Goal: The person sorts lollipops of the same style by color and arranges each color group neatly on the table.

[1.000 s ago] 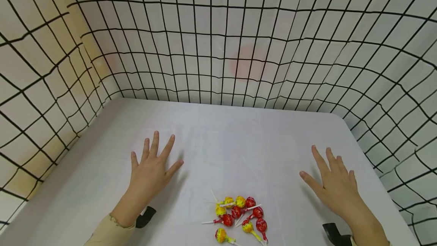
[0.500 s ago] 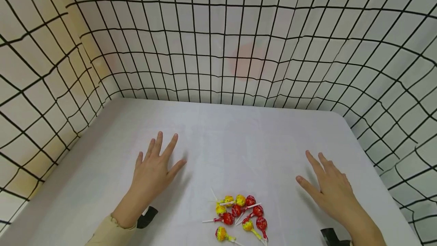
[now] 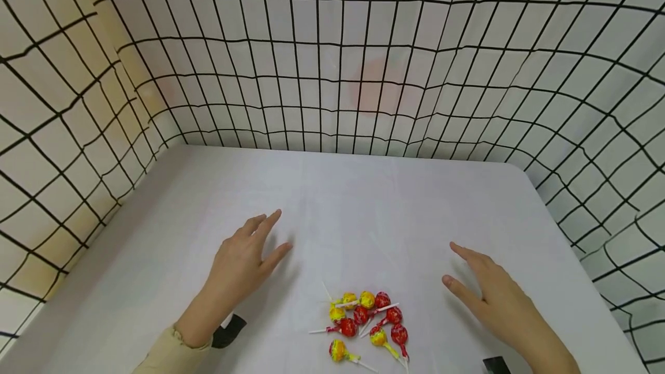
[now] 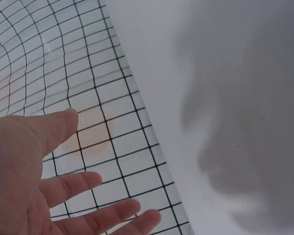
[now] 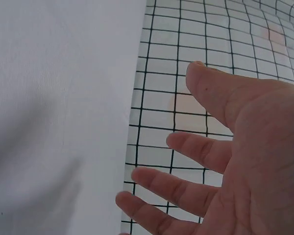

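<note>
From the left, a beige sleeve [image 3: 171, 351] leads to the left hand [image 3: 236, 261], raised over the counter [image 3: 353, 206] with its shadow falling beside it. Its fingers are extended and parted, gripping nothing, the thumb held out toward the middle. A small black piece [image 3: 228, 332] shows at that wrist.

Between the hands, at the near side, lies a loose cluster of ten lollipops [image 3: 361, 314], their round heads enclosed in shiny wrappers. Yellow ones gather mostly at the cluster's left, two of them at the near side also showing red; the red ones sit from the middle to the right. Several heads touch and sticks cross. The leftmost red lollipop [image 3: 347, 327] points its white stick left, while the yellow-and-red lollipop [image 3: 337, 350] nearest the viewer lies a little apart, its stick running right.

Farther right, the right hand [image 3: 493, 293] hangs above the counter, fingers likewise outstretched and unclosed, well apart from the candy. Another black piece [image 3: 496, 365] peeks in below it.

The counter's covering is smooth and white. Around it, a yellowish-tinted left wall [image 3: 47, 97], a white back wall [image 3: 381, 85] with pale pinkish patches and a white right wall [image 3: 608, 131] all carry black grid lines.
</note>
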Available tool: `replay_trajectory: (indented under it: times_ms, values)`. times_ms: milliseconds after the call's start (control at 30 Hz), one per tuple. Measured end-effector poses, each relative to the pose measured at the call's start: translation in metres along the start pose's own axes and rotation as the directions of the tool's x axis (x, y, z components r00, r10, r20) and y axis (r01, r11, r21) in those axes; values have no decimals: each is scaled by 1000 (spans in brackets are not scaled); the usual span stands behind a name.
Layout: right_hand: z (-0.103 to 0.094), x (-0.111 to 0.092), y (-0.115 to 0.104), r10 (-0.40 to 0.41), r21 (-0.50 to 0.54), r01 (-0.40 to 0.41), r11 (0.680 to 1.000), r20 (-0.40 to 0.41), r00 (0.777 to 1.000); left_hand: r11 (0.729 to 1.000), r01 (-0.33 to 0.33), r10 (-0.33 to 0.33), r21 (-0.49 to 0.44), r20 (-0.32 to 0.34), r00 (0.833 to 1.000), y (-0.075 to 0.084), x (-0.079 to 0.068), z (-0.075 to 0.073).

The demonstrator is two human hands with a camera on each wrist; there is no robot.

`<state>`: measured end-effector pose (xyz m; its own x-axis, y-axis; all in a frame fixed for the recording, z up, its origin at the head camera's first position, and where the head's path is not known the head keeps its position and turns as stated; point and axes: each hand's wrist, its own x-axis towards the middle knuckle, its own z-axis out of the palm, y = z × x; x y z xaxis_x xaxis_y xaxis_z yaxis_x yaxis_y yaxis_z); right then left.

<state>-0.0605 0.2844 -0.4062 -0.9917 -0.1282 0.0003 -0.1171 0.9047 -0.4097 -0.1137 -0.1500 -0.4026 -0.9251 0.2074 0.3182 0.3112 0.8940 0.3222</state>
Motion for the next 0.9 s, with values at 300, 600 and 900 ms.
replay_trajectory:
  times_ms: [300, 600, 900]
  values:
    - [7, -7, -13, 35, 24, -35, 999, 2, 999, 985, 53, -32, -162, 133, 991, 6, 0, 4]
    - [11, -11, -23, -34, 99, 35, 994, -19, 999, 963, 58, 3, -264, 225, 974, 11, 3, 7]
    - [17, -13, -31, -35, 231, 12, 973, 94, 995, 917, 67, 70, -393, 324, 943, 17, 4, 10]
